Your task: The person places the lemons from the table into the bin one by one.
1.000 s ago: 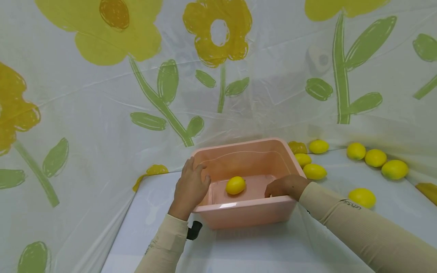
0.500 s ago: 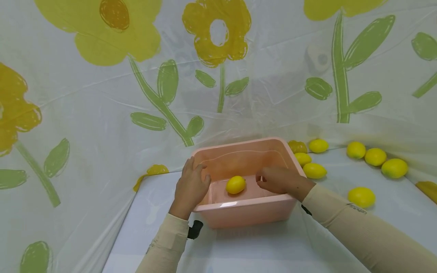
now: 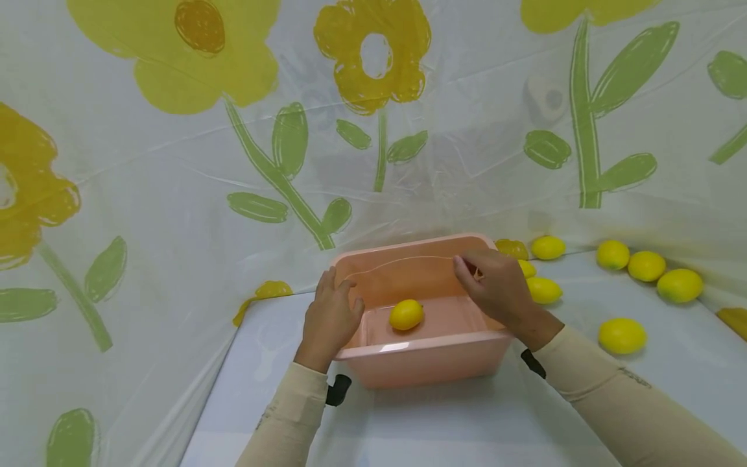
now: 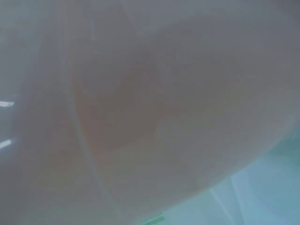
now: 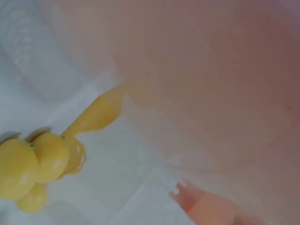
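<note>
A pink plastic basin [image 3: 428, 360] stands on the white-covered table with one yellow lemon [image 3: 406, 315] lying on its floor. Over its left rim, my left hand [image 3: 329, 321] rests with the fingers spread. My right hand [image 3: 502, 285] is above the basin's right end, its fingers loosely bent and the thumb close to them. No object shows in the right hand. In the left wrist view a pale blurred surface fills most of the picture. A blurred pink shape covers much of the right wrist view, beside several lemons [image 5: 51, 157].
To the right of the basin lie more lemons: a near one [image 3: 622, 336], several toward the back such as a far right one [image 3: 679, 285], and some partly hidden behind my right hand. A flower-printed sheet [image 3: 467, 162] hangs behind the table.
My right hand has come up from inside the basin, first leftward over its floor, then back and right to the right end. My left hand and the lemon in the basin stay put.
</note>
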Tool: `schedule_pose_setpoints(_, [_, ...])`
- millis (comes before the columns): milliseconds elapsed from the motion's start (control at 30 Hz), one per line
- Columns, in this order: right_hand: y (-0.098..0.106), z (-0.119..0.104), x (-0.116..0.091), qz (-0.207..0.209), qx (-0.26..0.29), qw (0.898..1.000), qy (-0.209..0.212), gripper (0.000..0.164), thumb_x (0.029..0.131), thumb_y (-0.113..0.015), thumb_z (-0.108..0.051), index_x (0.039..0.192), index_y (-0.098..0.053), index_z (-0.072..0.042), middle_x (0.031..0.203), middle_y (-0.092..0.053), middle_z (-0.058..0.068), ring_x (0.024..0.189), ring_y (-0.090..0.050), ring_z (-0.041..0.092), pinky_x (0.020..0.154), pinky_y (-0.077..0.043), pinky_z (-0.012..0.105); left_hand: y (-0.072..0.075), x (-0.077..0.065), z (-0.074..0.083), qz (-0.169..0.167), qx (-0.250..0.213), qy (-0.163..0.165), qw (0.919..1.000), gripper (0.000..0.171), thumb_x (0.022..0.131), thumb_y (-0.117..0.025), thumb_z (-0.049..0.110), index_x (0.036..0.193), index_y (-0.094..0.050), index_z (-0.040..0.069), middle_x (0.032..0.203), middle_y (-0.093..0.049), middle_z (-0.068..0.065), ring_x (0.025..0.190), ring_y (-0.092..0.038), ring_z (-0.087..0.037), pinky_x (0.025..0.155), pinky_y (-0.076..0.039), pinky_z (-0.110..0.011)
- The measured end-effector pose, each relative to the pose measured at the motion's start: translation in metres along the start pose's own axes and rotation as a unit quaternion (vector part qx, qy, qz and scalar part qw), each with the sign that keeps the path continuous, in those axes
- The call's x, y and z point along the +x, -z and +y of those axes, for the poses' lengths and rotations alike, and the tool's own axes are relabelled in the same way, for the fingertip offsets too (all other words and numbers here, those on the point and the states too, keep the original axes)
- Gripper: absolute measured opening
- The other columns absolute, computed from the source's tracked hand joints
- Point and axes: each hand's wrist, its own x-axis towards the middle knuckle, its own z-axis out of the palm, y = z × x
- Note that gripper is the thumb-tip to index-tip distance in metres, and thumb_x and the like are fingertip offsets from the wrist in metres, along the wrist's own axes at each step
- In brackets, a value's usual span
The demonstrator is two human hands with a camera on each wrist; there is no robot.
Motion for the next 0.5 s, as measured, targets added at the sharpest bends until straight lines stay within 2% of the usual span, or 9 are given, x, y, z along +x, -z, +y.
schedule_pose_setpoints(100, [0.006, 0.002, -0.003, 0.072, 0.018, 0.997, 0.016, 0.022, 0.085, -0.054, -0.016, 0.064, -0.056, -0.008, 0.055, -0.049, 0.000, 0.051, -0.041, 0.009, 0.047, -0.038, 0.021, -0.001, 0.000, 0.000, -0.001, -0.002, -0.004, 1.0000, 0.044, 0.088, -0.053, 0.033, 0.128, -0.053, 0.014, 0.149, -0.028, -0.016, 0.139, -0.025, -0.031, 0.093, -0.044, -0.054])
schedule_pose_setpoints(200, [0.012, 0.002, -0.009, 0.116, 0.035, 0.992, 0.024, 0.030, 0.087, -0.049, -0.020, 0.063, -0.058, -0.005, 0.055, -0.051, 0.002, 0.051, -0.042, 0.009, 0.047, -0.038, 0.021, -0.003, 0.000, -0.001, 0.003, -0.006, -0.011, 0.9999, 0.047, 0.088, -0.053, 0.032, 0.131, -0.049, 0.013, 0.148, -0.029, -0.017, 0.138, -0.027, -0.031, 0.093, -0.044, -0.055])
schedule_pose_setpoints(333, [0.024, -0.001, -0.021, 0.144, 0.044, 0.988, 0.020, 0.036, 0.089, -0.048, -0.025, 0.065, -0.061, -0.003, 0.058, -0.056, 0.005, 0.052, -0.045, 0.012, 0.052, -0.041, 0.017, -0.005, 0.001, -0.003, 0.010, -0.009, -0.023, 0.9996, 0.049, 0.088, -0.054, 0.031, 0.132, -0.047, 0.012, 0.147, -0.030, -0.018, 0.137, -0.028, -0.031, 0.091, -0.045, -0.055])
schedule_pose_setpoints(500, [0.040, -0.005, -0.040, 0.181, 0.057, 0.982, -0.023, 0.034, 0.089, -0.050, -0.022, 0.070, -0.064, 0.002, 0.065, -0.061, 0.011, 0.062, -0.050, 0.010, 0.072, -0.043, 0.007, -0.003, 0.003, -0.006, 0.020, -0.007, -0.032, 0.9993, 0.046, 0.087, -0.055, 0.031, 0.129, -0.050, 0.012, 0.147, -0.031, -0.019, 0.137, -0.028, -0.033, 0.089, -0.046, -0.055])
